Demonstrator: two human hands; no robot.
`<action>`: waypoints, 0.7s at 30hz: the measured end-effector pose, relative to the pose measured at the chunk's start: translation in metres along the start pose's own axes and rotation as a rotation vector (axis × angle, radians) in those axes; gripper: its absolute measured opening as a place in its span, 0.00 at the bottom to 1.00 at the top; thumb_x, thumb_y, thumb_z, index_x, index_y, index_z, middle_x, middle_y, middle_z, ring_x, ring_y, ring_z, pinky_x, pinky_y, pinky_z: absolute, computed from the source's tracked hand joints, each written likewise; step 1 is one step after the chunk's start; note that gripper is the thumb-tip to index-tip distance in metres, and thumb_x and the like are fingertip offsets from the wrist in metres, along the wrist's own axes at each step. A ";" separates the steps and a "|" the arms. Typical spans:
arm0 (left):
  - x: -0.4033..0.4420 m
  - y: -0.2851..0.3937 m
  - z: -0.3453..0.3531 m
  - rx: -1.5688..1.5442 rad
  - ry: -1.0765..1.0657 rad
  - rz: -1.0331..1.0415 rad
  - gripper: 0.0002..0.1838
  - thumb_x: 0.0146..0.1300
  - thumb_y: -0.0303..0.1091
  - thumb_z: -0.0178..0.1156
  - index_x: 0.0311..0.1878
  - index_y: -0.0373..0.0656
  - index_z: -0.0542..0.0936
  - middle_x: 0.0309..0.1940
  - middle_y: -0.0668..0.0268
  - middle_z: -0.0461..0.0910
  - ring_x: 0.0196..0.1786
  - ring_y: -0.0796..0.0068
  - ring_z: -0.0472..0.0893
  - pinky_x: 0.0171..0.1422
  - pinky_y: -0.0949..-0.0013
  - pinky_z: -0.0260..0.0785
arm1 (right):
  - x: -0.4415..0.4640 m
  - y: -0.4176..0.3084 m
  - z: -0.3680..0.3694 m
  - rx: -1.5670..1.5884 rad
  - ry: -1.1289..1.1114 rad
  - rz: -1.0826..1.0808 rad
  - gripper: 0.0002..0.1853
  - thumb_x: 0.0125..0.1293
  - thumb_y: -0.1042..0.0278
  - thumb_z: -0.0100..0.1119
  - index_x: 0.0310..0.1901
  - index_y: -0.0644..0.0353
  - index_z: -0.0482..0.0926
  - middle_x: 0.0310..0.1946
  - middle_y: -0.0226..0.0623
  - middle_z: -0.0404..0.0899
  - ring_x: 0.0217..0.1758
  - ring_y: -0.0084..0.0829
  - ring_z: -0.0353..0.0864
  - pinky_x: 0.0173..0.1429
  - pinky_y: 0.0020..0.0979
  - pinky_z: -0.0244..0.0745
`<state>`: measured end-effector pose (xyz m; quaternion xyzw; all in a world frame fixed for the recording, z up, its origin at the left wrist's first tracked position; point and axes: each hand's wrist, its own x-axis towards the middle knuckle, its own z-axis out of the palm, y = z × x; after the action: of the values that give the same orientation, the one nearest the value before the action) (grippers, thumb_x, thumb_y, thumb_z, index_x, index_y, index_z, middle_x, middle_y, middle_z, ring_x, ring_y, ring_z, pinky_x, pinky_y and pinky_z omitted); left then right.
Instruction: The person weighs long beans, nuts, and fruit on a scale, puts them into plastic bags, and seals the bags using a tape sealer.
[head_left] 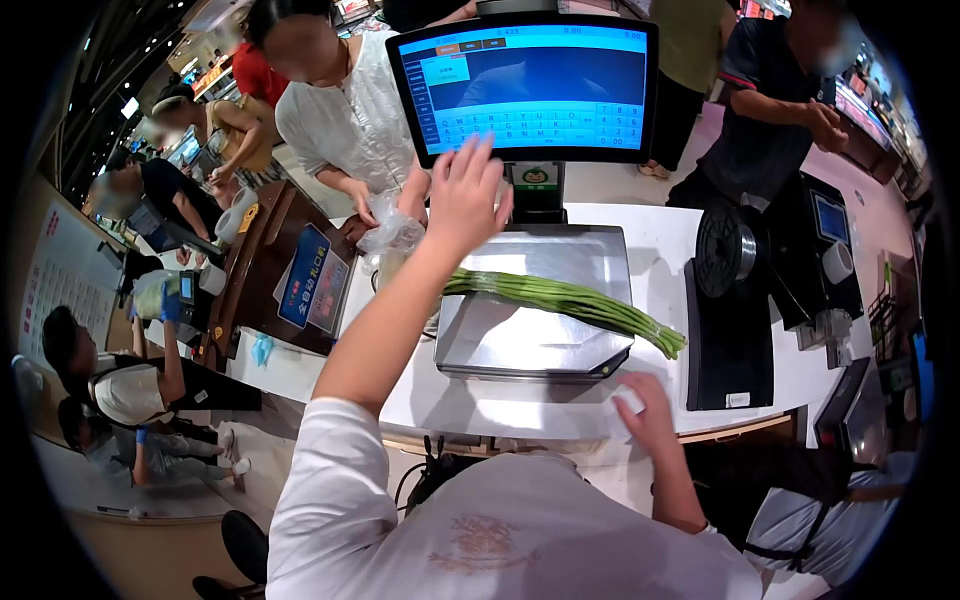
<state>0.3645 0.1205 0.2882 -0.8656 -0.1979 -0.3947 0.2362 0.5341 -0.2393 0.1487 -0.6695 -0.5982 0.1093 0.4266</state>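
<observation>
My left hand (pixel 467 195) is raised in front of the lower edge of a lit touchscreen (pixel 540 95), its fingers spread and extended over the on-screen keyboard; contact with the glass cannot be made out. Below the screen is a flat metal weighing scale (pixel 530 335). Across its plate lies a bundle of long green beans (pixel 570 298), bound near the right end and overhanging that side. My left forearm covers the bundle's left end. Near the scale's front right corner, my right hand (pixel 652 412) hovers by the counter edge, thumb apart from the curled fingers, with a whitish patch between them.
Across the white counter (pixel 655 225), a person in white holds a clear plastic bag (pixel 390 235). A brown machine with a blue sign (pixel 303 275) stands left. On the right are a black device (pixel 730 340) and a dark reel (pixel 725 250). Other people stand around.
</observation>
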 end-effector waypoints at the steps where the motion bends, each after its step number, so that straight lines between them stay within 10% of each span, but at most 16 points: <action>1: 0.017 -0.005 0.001 0.048 0.003 -0.060 0.18 0.53 0.40 0.63 0.43 0.41 0.74 0.65 0.53 0.67 0.69 0.54 0.64 0.68 0.49 0.54 | -0.005 -0.005 0.008 0.022 -0.039 -0.014 0.15 0.54 0.71 0.67 0.44 0.60 0.80 0.44 0.42 0.80 0.49 0.44 0.78 0.55 0.39 0.72; 12: 0.038 -0.050 0.010 0.063 0.055 -0.302 0.22 0.53 0.43 0.65 0.47 0.41 0.74 0.68 0.52 0.64 0.73 0.51 0.58 0.71 0.45 0.51 | -0.040 -0.040 0.038 0.099 -0.015 0.027 0.11 0.56 0.71 0.66 0.41 0.61 0.82 0.40 0.41 0.81 0.44 0.43 0.80 0.48 0.35 0.76; 21: -0.273 -0.029 -0.145 -0.495 -0.431 -0.130 0.08 0.51 0.28 0.64 0.35 0.41 0.76 0.35 0.60 0.79 0.38 0.56 0.79 0.40 0.60 0.72 | -0.108 -0.099 0.132 0.149 -0.057 0.193 0.06 0.61 0.73 0.61 0.39 0.64 0.82 0.34 0.42 0.81 0.38 0.41 0.80 0.42 0.34 0.76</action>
<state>0.0972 0.0195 0.1669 -0.9458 -0.1963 -0.2528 -0.0544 0.3492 -0.2860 0.0986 -0.6873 -0.5329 0.2128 0.4454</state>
